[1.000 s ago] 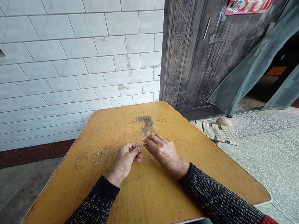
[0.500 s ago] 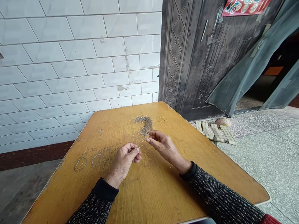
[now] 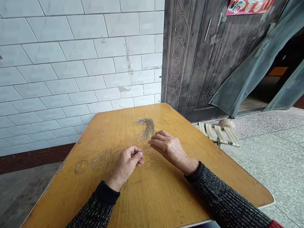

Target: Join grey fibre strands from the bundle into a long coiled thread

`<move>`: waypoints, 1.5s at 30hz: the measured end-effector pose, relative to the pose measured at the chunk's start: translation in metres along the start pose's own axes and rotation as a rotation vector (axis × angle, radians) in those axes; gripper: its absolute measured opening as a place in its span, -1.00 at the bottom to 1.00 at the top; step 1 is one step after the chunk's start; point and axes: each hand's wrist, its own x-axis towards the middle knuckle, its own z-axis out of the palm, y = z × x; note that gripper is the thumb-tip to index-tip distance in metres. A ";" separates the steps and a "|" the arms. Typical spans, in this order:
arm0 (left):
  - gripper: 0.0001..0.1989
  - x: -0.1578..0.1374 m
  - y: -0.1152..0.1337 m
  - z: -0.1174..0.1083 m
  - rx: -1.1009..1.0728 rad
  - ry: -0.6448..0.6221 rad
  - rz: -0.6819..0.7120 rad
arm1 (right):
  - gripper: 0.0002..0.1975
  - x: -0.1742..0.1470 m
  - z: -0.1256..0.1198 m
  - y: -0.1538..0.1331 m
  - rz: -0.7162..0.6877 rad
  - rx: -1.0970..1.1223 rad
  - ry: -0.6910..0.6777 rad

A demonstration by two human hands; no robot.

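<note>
Beside a white-tiled wall (image 3: 78, 68) and a dark patterned door (image 3: 198, 63), a yellow-brown wooden table (image 3: 152, 196) with rounded corners. Above the middle of the table, a thin looped wire (image 3: 152, 155), pinched between thumb and forefinger in the grip of the left hand (image 3: 129, 162). Just beside it, nearer the right edge, the right hand (image 3: 169, 148), back upward, fingers bent and close together; impossible to tell whether pinching any wire. Beyond both hands, toward the far edge, a curved bundle of grey wires (image 3: 149, 126), with loose strands (image 3: 162, 121) to its right. Toward the left edge, next to the left hand, a row of wire coils (image 3: 98, 162). Past the right edge, on a speckled floor (image 3: 268, 152), a striped strap seat (image 3: 221, 135) and a pale ball (image 3: 227, 123); farther right, a grey-green curtain (image 3: 249, 74).
</note>
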 end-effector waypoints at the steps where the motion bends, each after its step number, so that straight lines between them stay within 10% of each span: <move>1: -0.87 0.000 0.000 0.000 -0.002 0.001 -0.001 | -0.79 0.000 0.000 0.000 0.000 -0.045 0.001; 35: -0.83 0.001 -0.003 0.002 -0.100 0.019 -0.045 | -0.78 -0.003 -0.001 -0.012 0.106 -0.339 0.139; 45: -0.85 0.004 -0.001 -0.001 -0.004 0.047 -0.029 | -0.73 0.000 -0.001 -0.026 -0.094 -0.181 0.113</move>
